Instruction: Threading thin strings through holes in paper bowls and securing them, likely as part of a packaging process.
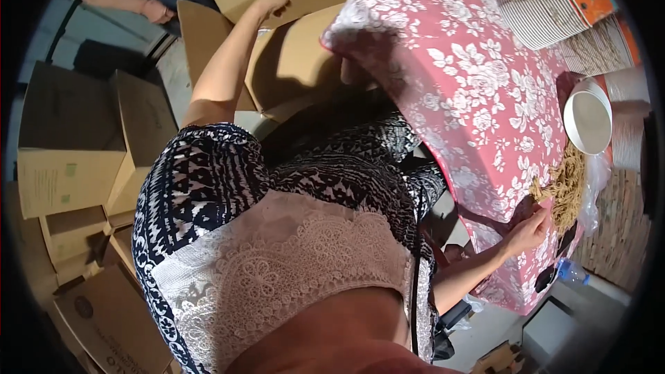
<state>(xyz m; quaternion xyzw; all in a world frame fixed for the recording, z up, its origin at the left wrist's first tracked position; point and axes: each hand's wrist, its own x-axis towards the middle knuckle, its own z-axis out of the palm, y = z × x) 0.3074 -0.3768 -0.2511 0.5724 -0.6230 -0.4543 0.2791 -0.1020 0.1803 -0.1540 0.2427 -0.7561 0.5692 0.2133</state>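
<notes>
A pink floral tablecloth (pixel 478 76) covers the table on the right of a cluttered room with cardboard cartons (pixel 69 180) along the left. At the table's far right edge lies a bundle of tan fibre strands (pixel 569 190). The right hand (pixel 530 232) reaches to it, fingertips pinched together at its near side; I cannot tell whether they grip strands. The left hand (pixel 277 0), fingers curled, is over an open cardboard box (pixel 298 45) left of the table; whether it holds anything is unclear. Just beyond the bundle is 1 round white tub (pixel 587 121), near stacks of nested ribbed bowls (pixel 540 10). A blue-capped plastic bottle (pixel 571 271) is nearer the person. At upper left, 1 co-worker's hand (pixel 158 11) shows.
</notes>
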